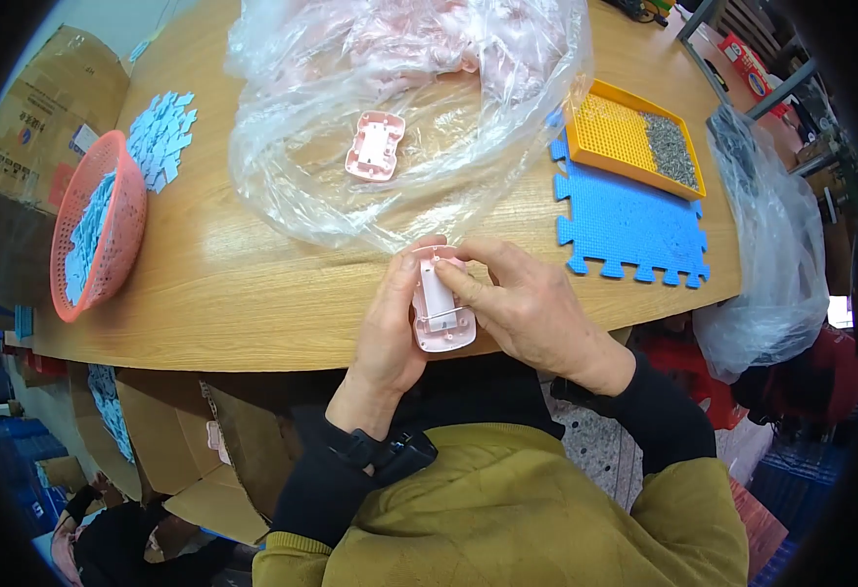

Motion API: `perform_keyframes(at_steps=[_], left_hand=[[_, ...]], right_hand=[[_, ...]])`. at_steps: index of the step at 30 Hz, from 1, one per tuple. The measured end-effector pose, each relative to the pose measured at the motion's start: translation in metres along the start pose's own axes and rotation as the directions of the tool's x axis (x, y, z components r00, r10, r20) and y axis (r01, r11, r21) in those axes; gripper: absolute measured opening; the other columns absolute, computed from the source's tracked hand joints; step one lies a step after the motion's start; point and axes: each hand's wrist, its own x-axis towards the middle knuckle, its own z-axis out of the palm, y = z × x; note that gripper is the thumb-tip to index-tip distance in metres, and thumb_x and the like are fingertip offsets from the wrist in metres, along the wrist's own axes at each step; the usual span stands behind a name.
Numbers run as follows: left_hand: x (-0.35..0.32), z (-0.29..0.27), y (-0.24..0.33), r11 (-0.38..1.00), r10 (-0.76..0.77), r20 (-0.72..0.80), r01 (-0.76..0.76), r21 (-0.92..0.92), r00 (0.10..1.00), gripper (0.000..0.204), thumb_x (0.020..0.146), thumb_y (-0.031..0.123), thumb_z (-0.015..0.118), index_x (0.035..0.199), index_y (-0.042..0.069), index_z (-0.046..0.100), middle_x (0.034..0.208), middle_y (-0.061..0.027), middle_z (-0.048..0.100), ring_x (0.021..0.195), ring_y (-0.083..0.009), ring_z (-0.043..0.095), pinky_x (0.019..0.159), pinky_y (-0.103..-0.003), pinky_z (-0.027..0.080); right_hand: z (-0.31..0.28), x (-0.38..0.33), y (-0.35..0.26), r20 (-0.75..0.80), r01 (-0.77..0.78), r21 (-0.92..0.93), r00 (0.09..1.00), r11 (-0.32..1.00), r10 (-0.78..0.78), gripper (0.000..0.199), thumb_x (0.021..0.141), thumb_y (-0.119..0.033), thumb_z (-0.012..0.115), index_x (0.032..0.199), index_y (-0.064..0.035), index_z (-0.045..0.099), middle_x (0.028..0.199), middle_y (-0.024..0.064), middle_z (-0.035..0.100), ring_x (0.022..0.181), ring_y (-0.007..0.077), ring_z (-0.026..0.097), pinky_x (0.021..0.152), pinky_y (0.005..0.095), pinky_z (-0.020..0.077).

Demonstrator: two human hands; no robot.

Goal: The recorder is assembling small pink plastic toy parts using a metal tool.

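Observation:
Just over the near table edge I hold a pink plastic casing half (446, 339) with rounded ends. A long whitish rectangular part (436, 296) lies along its middle, and small screw posts show around it. My left hand (387, 328) is wrapped round the casing's left side. At the top right of the casing, my right hand (534, 305) grips its rim, the thumb pressing inside near the upper end of the whitish part. Whether a small piece sits under that thumb is hidden. Farther off, a similar pink casing half (375, 147) rests on clear plastic.
A big clear bag (282, 59) of pink parts spreads over the far table. On the left stand a pink basket (120, 249) and a pile of light-blue strips (162, 137). To the right, a yellow tray (600, 152) of small screws sits on a blue foam mat (629, 230). Another person (120, 538) is at lower left.

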Motion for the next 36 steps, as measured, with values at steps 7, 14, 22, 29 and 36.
perform_keyframes(at_steps=[7, 14, 22, 29, 36], left_hand=[[-0.001, 0.000, -0.006, 0.988, 0.022, -0.088, -0.008, 0.152, 0.996, 0.035, 0.099, 0.019, 0.045, 0.130, 0.004, 0.042, 0.110, -0.0119, 0.060, 0.094, -0.0185, 0.062, 0.081, -0.032, 0.053], [0.003, 0.007, 0.000, 0.997, 0.071, -0.008, -0.070, 0.021, 0.997, 0.036, 0.096, 0.015, 0.046, 0.130, 0.004, 0.042, 0.115, -0.0175, 0.059, 0.098, -0.0224, 0.062, 0.085, -0.034, 0.052], [0.009, -0.010, 0.008, 0.989, 0.113, -0.028, -0.110, 0.103, 0.993, 0.035, 0.091, 0.007, 0.056, 0.125, 0.002, 0.047, 0.113, -0.0113, 0.060, 0.102, -0.0171, 0.059, 0.088, -0.031, 0.049], [0.013, -0.019, 0.026, 0.991, 0.052, 0.043, -0.057, 0.125, 0.998, 0.032, 0.090, 0.004, 0.057, 0.121, 0.002, 0.050, 0.102, -0.0077, 0.064, 0.097, -0.0145, 0.060, 0.084, -0.029, 0.050], [-0.004, -0.013, 0.032, 0.984, 0.122, -0.091, -0.109, 0.138, 0.988, 0.043, 0.096, 0.017, 0.051, 0.136, 0.003, 0.038, 0.119, -0.0133, 0.056, 0.103, -0.0213, 0.059, 0.086, -0.034, 0.051]], right_hand=[[-0.008, -0.003, -0.002, 0.133, -0.081, 0.083, 0.989, 0.993, 0.070, 0.041, 0.074, -0.007, 0.066, 0.114, -0.0044, 0.058, 0.115, 0.0108, 0.054, 0.088, 0.0263, 0.061, 0.067, 0.0333, 0.0529], [0.006, -0.022, -0.012, 0.268, -0.546, 0.725, 0.785, 0.420, 0.558, 0.029, 0.087, -0.006, 0.064, 0.111, 0.0032, 0.052, 0.088, 0.0063, 0.061, 0.079, 0.0059, 0.056, 0.065, 0.0221, 0.0471], [0.021, -0.019, -0.003, 0.238, -0.494, 0.785, 0.798, 0.373, 0.554, 0.024, 0.085, -0.004, 0.063, 0.107, 0.0018, 0.055, 0.087, 0.0044, 0.063, 0.078, 0.0074, 0.057, 0.069, 0.0234, 0.0476], [0.024, -0.014, -0.003, 0.230, -0.503, 0.733, 0.817, 0.458, 0.529, 0.025, 0.085, -0.005, 0.063, 0.107, 0.0017, 0.056, 0.087, 0.0061, 0.064, 0.076, 0.0089, 0.058, 0.070, 0.0242, 0.0480], [0.012, 0.003, -0.012, -0.108, -0.351, 0.276, 0.914, 0.895, 0.392, 0.027, 0.077, -0.002, 0.066, 0.103, -0.0069, 0.061, 0.088, 0.0074, 0.060, 0.076, 0.0189, 0.062, 0.063, 0.0297, 0.0505]])
